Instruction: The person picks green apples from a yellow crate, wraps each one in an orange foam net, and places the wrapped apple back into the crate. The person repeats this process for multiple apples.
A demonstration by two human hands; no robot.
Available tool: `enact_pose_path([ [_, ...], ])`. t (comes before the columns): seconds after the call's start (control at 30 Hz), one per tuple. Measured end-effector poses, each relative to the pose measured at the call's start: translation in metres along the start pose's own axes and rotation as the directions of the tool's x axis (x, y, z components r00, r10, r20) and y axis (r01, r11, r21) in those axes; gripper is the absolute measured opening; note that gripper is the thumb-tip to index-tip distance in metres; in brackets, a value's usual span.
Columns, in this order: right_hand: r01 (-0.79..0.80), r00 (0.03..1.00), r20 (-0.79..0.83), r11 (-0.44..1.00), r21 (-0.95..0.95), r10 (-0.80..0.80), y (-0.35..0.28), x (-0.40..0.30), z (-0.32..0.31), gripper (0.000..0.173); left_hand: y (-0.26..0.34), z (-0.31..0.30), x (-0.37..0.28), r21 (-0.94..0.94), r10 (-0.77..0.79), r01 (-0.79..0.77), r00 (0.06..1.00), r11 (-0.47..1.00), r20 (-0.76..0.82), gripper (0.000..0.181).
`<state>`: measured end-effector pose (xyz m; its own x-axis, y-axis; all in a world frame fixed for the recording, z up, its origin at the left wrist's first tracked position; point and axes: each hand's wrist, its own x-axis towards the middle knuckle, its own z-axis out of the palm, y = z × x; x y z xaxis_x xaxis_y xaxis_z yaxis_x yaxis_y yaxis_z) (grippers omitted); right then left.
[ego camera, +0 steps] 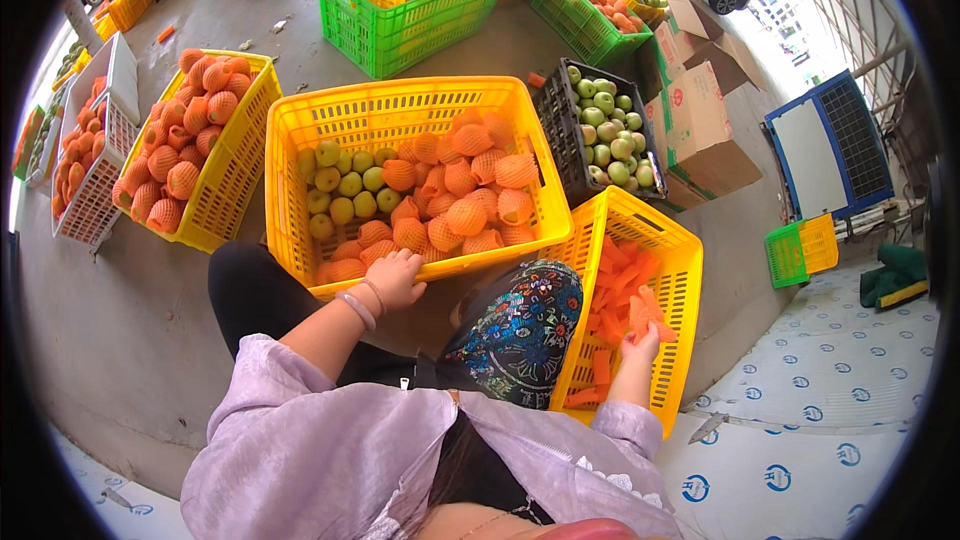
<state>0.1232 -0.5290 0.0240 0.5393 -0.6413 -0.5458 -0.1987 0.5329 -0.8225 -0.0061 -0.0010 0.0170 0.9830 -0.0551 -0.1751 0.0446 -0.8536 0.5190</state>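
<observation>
Between my knees stands a large yellow plastic crate (420, 96). Bare green-yellow apples or pears (349, 184) fill its left part, and fruits in orange foam net sleeves (466, 217) lie at the right and front. My left hand (396, 279) grips the near rim, fingers over the edge and thumb outside. To the right, a smaller yellow crate (684, 262) holds loose, flat orange foam net sleeves (616, 270). Inside that crate my right hand (640, 343) pinches a small bunch of foam sleeves (649, 309).
A yellow crate of sleeved fruits (247, 157) stands left. Beyond the right side are a black crate of green fruits (570, 142) and cardboard boxes (701, 124). A green crate (412, 34) holding yellow crates stands ahead. A knife (707, 427) lies on the printed sheet at right.
</observation>
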Motion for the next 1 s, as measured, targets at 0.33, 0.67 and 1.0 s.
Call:
enact_pose_path([
  [0.33,-0.361,0.064,0.952,0.896,-0.257,0.299,0.086,-0.303,0.192,0.029,0.017,-0.096,-0.027,-0.974,-0.019,-0.147,0.988,0.174,-0.152,0.046],
  [0.67,-0.024,-0.081,0.802,0.803,-0.596,0.592,0.182,-0.363,0.196,0.031,-0.023,-0.096,-0.068,-0.961,-0.055,-0.258,0.966,-0.095,-0.254,0.034],
  [1.0,-0.295,0.393,0.757,0.851,-0.434,0.523,0.191,-0.305,0.228,0.019,-0.049,-0.086,-0.053,-0.922,-0.699,-0.298,0.714,-0.246,-0.044,0.024],
])
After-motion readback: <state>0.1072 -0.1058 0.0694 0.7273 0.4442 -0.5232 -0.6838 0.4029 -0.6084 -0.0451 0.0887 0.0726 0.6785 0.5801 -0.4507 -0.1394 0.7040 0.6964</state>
